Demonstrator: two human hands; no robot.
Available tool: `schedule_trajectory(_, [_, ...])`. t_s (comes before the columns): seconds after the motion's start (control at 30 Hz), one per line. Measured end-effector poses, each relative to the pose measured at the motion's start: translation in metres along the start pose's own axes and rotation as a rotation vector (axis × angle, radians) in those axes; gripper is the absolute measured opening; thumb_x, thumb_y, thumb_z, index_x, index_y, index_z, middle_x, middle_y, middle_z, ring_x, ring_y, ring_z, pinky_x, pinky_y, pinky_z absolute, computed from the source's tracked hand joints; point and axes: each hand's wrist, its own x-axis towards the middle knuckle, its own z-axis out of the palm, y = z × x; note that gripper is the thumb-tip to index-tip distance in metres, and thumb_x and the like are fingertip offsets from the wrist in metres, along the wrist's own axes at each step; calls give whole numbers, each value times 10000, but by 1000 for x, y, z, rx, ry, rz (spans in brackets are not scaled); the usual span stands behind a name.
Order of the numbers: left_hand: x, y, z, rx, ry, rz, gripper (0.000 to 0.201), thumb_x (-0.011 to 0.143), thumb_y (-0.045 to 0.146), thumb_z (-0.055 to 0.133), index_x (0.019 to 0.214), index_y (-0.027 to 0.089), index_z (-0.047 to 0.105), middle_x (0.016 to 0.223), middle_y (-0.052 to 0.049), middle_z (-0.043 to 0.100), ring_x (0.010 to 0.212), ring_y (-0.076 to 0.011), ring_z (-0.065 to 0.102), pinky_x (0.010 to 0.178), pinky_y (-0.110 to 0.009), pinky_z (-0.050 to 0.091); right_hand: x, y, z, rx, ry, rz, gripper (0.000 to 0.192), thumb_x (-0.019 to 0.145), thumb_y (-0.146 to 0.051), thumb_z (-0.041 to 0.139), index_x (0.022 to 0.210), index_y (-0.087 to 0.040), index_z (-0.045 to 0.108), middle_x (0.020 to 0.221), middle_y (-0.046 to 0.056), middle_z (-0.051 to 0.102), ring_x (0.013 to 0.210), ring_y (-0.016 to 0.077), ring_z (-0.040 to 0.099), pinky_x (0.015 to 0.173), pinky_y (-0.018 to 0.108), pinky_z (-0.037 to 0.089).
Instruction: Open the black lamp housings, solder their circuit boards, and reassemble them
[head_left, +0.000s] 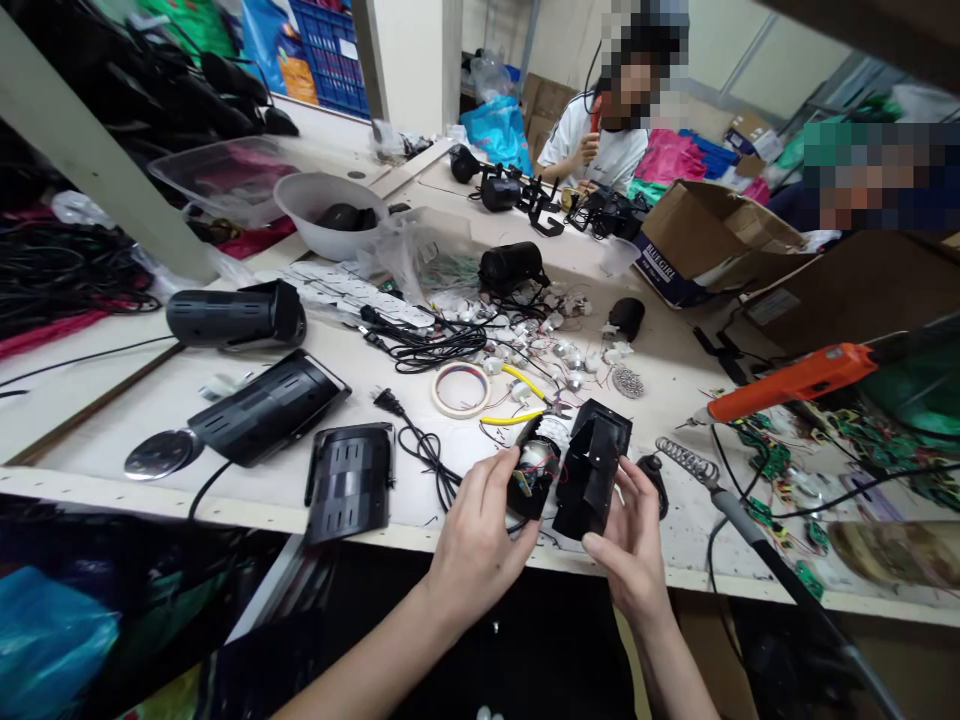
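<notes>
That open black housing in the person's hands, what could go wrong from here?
The thin wires showing inside the open black housing might snag or pull loose between the left hand and right hand. The work sits at the table edge, so a part could drop. The soldering iron lies close by.

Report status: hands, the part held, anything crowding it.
Left hand grips round lamp body. Right hand holds black housing; the two parts meet. Black cord and soldering iron lie close on either side.
</notes>
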Motion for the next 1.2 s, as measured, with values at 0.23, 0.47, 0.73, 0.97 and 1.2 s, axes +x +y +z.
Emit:
schedule_trajectory(0.23, [1, 0, 2, -36, 2, 12, 673, 889, 190, 596, 1485, 170, 285, 1251, -164, 546, 1206, -283, 550, 1011, -441, 524, 2, 9, 2, 18, 6, 22, 809, 729, -319, 820, 1394, -311, 361, 1504, 127, 383, 1368, 301, 449, 1085, 474, 437])
schedule_trajectory(0.47, [0, -2, 4, -25, -37, 90, 722, 877, 149, 620, 1502, 125, 259, 1281, -187, 518, 1227, -297, 516, 1036, -445, 514, 8, 6, 3, 85, 53, 61, 790, 657, -256, 863, 1329, -319, 453, 1435, 107, 457, 1311, 303, 499, 1062, 486, 441])
schedule_trajectory(0.73, [2, -2, 7, 23, -60, 120, 722, 858, 131, 647, 1486, 75, 294, 1283, -208, 519, 1201, -314, 519, 1025, -440, 520, 9, -2, 5, 7, 60, 76, 829, 625, -249, 875, 1322, -318, 433, 1485, 113, 389, 1365, 317, 428, 1113, 543, 376])
schedule_trajectory(0.97, [2, -2, 6, 42, -64, 145, 684, 874, 131, 614, 1480, 61, 304, 1289, -224, 531, 1193, -332, 525, 995, -456, 537, 9, -8, 7, -66, 41, 42, 806, 632, -224, 865, 1312, -336, 446, 1467, 101, 385, 1411, 335, 346, 1147, 650, 250])
schedule_trajectory(1.2, [3, -3, 7, -3, -49, 134, 737, 864, 110, 628, 1499, 61, 258, 1321, -215, 528, 1221, -315, 511, 1036, -444, 510, 13, -9, 5, -120, -13, 50, 792, 655, -254, 867, 1326, -355, 458, 1412, 83, 441, 1344, 313, 430, 1130, 615, 308])
